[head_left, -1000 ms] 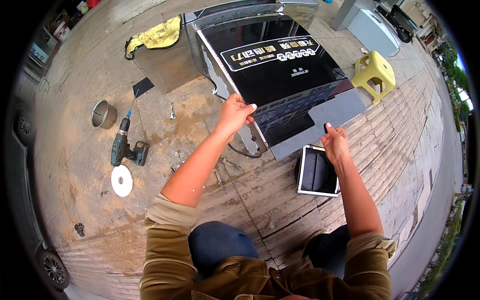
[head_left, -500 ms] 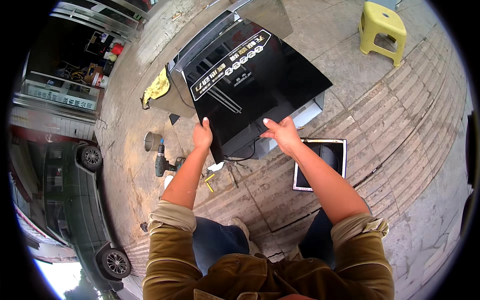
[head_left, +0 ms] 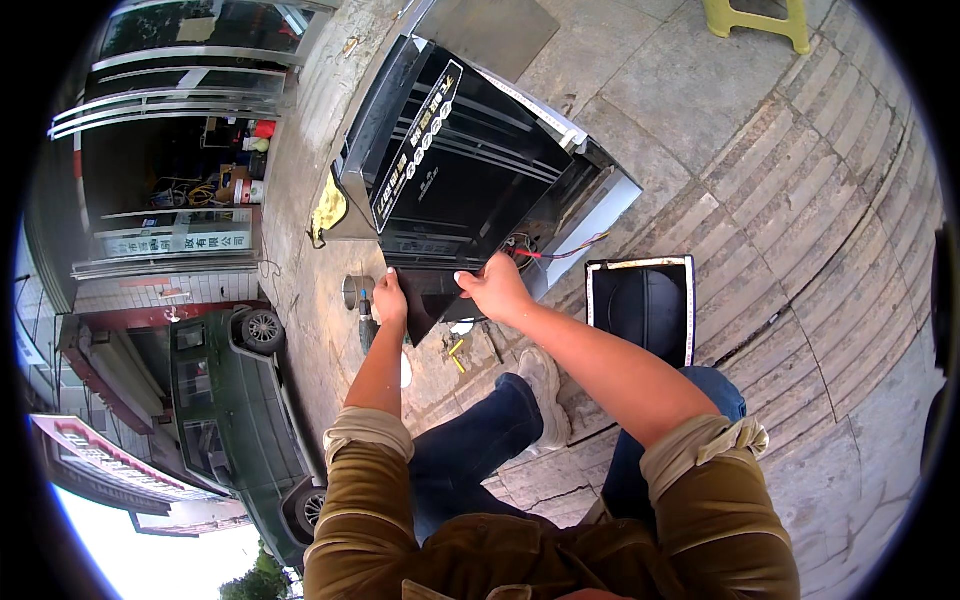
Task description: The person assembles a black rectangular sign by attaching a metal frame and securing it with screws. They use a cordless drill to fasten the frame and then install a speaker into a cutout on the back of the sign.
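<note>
A glossy black glass panel (head_left: 480, 190) with a printed strip along its far left side lies tilted over a metal appliance housing (head_left: 610, 205). My left hand (head_left: 390, 300) grips the panel's near left corner, thumb on top. Close by on the same near edge, my right hand (head_left: 497, 290) is closed on the panel, its thumb pressed on the black face. The fingers of both hands are partly hidden underneath. Red and dark wires (head_left: 540, 254) stick out of the uncovered right part of the housing, beside my right hand.
A drill (head_left: 367, 328) and a metal cup (head_left: 354, 291) stand left of my left hand. Small yellow pieces (head_left: 457, 356) lie near my shoe. To the right is a black tray-like part with a pale rim (head_left: 690, 310). A yellow stool (head_left: 760, 22) stands far right; a green car (head_left: 235, 410) is parked left.
The panel has swung leftward and tilted, uncovering the housing's right side and the wires. Both hands have moved with it, the right one further left. My view has shifted and my foot shows more.
</note>
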{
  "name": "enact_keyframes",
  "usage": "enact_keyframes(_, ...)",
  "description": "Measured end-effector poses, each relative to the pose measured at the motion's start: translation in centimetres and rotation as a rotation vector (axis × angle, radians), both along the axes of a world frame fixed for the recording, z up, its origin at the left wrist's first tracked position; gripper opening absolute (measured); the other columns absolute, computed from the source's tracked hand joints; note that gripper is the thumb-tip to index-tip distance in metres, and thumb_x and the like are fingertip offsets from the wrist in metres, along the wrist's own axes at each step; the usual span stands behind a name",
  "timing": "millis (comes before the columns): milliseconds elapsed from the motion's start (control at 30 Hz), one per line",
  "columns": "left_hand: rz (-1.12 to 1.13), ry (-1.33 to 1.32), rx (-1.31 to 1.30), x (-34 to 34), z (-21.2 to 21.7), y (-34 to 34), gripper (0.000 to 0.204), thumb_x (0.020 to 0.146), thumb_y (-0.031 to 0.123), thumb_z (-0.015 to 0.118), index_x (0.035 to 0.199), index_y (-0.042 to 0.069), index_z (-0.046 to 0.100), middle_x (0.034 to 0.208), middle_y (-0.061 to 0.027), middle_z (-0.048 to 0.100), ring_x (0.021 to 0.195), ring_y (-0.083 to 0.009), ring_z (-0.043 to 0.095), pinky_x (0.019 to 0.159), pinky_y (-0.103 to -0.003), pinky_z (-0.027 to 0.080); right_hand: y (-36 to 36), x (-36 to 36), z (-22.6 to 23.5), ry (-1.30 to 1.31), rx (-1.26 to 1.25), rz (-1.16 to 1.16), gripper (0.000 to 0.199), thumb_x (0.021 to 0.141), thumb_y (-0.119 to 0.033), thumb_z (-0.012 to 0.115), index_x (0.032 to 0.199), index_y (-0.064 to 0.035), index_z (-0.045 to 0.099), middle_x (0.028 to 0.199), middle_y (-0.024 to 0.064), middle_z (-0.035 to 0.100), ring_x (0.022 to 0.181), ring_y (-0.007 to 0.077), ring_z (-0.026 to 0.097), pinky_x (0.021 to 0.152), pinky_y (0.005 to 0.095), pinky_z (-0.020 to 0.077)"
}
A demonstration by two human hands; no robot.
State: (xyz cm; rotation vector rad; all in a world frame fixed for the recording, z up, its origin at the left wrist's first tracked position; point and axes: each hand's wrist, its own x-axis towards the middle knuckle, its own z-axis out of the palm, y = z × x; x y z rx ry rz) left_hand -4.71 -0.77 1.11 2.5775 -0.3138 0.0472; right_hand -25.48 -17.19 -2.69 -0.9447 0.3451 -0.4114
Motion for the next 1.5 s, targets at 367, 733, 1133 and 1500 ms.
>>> enact_keyframes(367, 0.024, 0.07, -0.036, 1.4, -1.4, 1.2, 0.05, 0.096, 0.039, 0.047, 0.101, -0.008, 0.064, 0.089, -0.0127, 0.066, 0.081, -0.0201, 0.058, 0.078, -0.034, 0.045, -2.8, -1.3, 0.3, 0.034, -0.182, -0.008, 0.014, 0.081, -0.006, 0.066, 0.087, 0.0069, 0.062, 0.071, 0.0039, 0.062, 0.062, 0.0091, 0.054, 0.056, 0.0278, 0.0465)
enact_keyframes(733, 0.034, 0.103, -0.2, -2.5, -0.2, -3.2, 0.043, 0.098, 0.033, 0.048, 0.089, -0.006, 0.063, 0.078, -0.0065, 0.062, 0.069, -0.0156, 0.051, 0.068, -0.032, 0.043, -4.9, -0.7, -1.1, -0.208, 0.169, -0.054, 0.023, 0.081, 0.003, 0.063, 0.103, 0.0047, 0.058, 0.084, 0.0069, 0.066, 0.069, 0.0133, 0.062, 0.061, 0.0289, 0.053)
enact_keyframes(1133, 0.055, 0.088, -0.154, -1.8, -0.4, -3.1, 0.045, 0.097, 0.036, 0.05, 0.083, -0.004, 0.063, 0.076, -0.006, 0.062, 0.067, -0.0147, 0.051, 0.065, -0.032, 0.043, -5.2, 0.0, -1.4, -0.111, 0.118, -0.027, 0.02, 0.081, 0.001, 0.064, 0.099, 0.0076, 0.059, 0.082, 0.0107, 0.066, 0.07, 0.0165, 0.065, 0.058, 0.0305, 0.0536)
enact_keyframes(1500, -0.029, -0.064, 0.057, -0.7, -1.9, -2.4, 0.051, 0.096, 0.042, 0.046, 0.097, -0.006, 0.064, 0.086, -0.0201, 0.067, 0.08, -0.0306, 0.063, 0.076, -0.039, 0.047, -5.0, -0.6, -1.7, -0.078, 0.169, -0.12, 0.021, 0.082, -0.008, 0.066, 0.094, 0.0088, 0.059, 0.076, 0.012, 0.063, 0.057, 0.0177, 0.063, 0.051, 0.0306, 0.0529)
